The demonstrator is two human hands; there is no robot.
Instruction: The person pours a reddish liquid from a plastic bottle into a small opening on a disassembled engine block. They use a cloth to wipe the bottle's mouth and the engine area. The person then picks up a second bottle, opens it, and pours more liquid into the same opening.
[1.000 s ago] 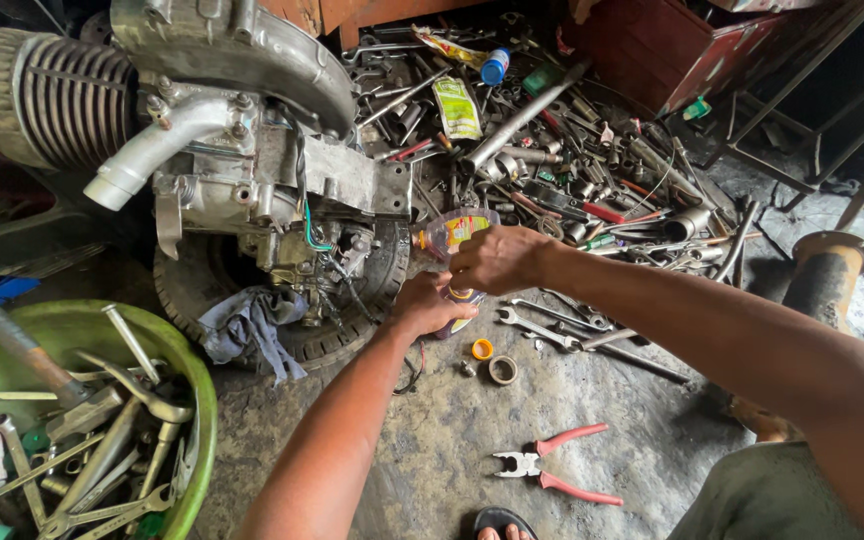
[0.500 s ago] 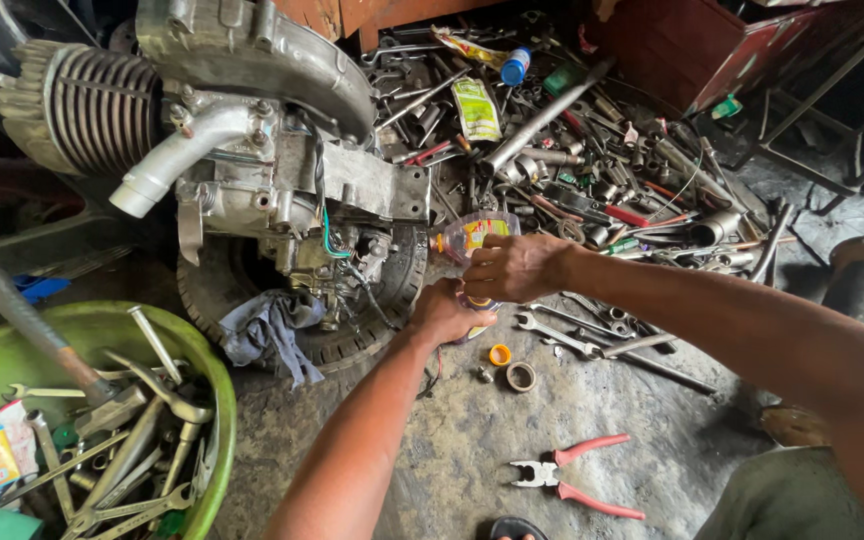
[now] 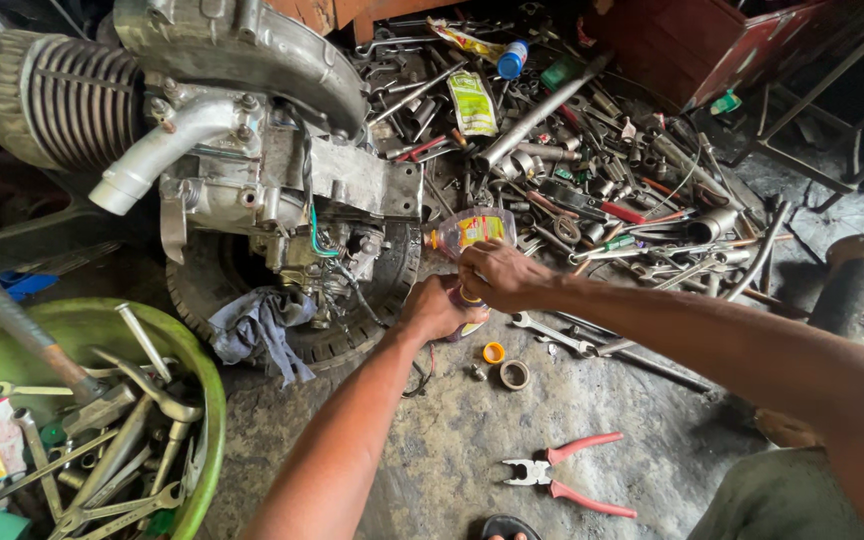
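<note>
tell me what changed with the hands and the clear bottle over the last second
Little changed. The right hand keeps the clear plastic bottle of amber liquid tipped toward the grey engine, the left hand stays cupped just below. The red-handled pliers lie unmoved; only the camera shifted slightly.

My right hand (image 3: 497, 275) covers most of the clear bottle (image 3: 472, 232), my left hand (image 3: 439, 310) hides nearly all of the small thing it grips, the green tub (image 3: 202, 400) runs off the bottom edge, and the tools in the pile (image 3: 592, 170) are too jumbled to tell.
</note>
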